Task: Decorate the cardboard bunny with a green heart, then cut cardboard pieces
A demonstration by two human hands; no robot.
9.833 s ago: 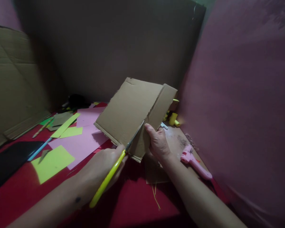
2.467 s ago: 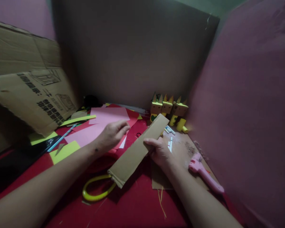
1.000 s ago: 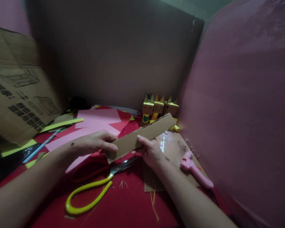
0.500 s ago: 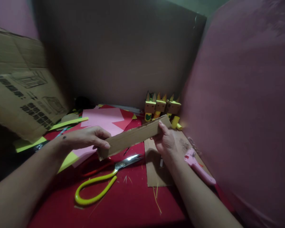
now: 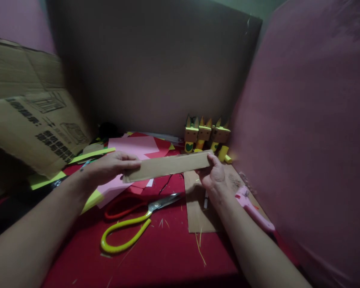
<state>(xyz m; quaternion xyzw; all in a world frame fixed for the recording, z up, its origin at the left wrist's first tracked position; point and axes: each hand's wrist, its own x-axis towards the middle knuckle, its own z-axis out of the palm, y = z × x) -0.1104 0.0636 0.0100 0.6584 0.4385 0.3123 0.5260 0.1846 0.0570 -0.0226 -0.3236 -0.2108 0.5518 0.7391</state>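
Observation:
A long cardboard strip [image 5: 171, 166] is held up over the red-covered table [image 5: 156, 260]. My left hand [image 5: 117, 166] grips its left end, thumb in front and fingers partly hidden behind. At the other end, my right hand [image 5: 214, 174] is closed round the strip with the thumb on its edge. Scissors [image 5: 154, 206] with one yellow and one red handle lie below the strip, blades pointing right. Under my right hand, a flat cardboard piece [image 5: 195, 218] rests on the table.
Small cardboard figures [image 5: 192, 135] with pointed ears stand at the back. Pink paper [image 5: 135, 146] and other coloured sheets lie left of centre. A pink glue gun [image 5: 255, 212] is at the right, a large cardboard box [image 5: 39, 120] at the left.
The strip is closer to level: its left end has risen with my left hand, and its right end is slightly lower. The whole view has shifted a little.

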